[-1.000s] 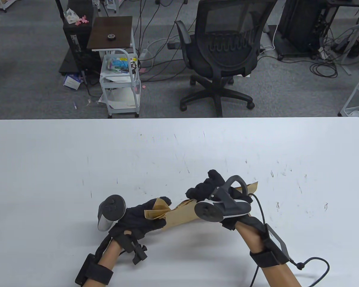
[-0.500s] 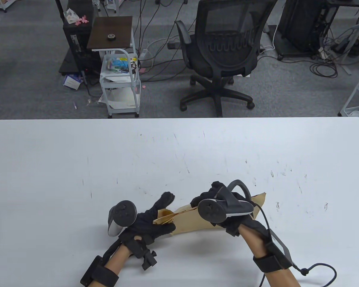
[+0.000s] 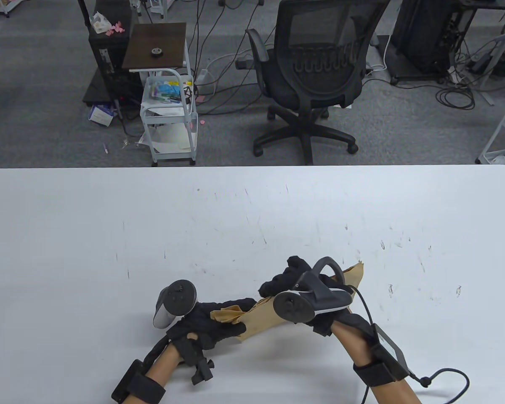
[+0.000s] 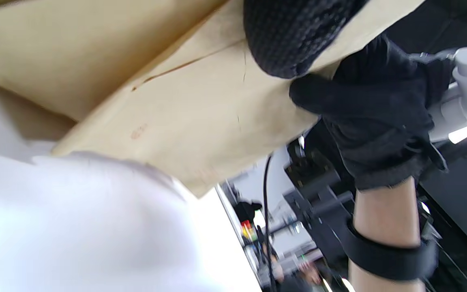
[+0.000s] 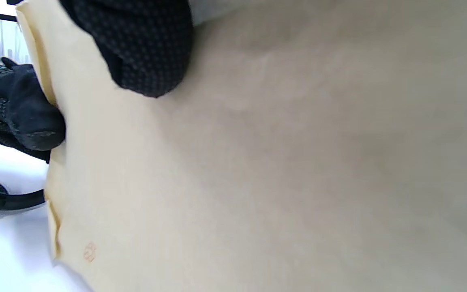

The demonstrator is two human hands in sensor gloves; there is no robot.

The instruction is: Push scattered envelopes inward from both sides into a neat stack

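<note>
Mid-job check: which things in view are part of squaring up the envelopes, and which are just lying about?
Part of the job:
envelopes
left hand gripping their left end
right hand on their right end
table

Just lying about:
office chair
white cart

Matt brown paper envelopes point(image 3: 265, 317), creased; black knit-cloth gloves point(image 3: 212, 322); smooth white table point(image 3: 88, 235), faintly scuffed.

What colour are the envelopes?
Tan brown envelopes, plain with no pattern; clearest in the right wrist view.

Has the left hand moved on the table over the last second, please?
Yes. The left hand has shifted right and slightly nearer the table's front edge, gripping the envelopes.
</note>
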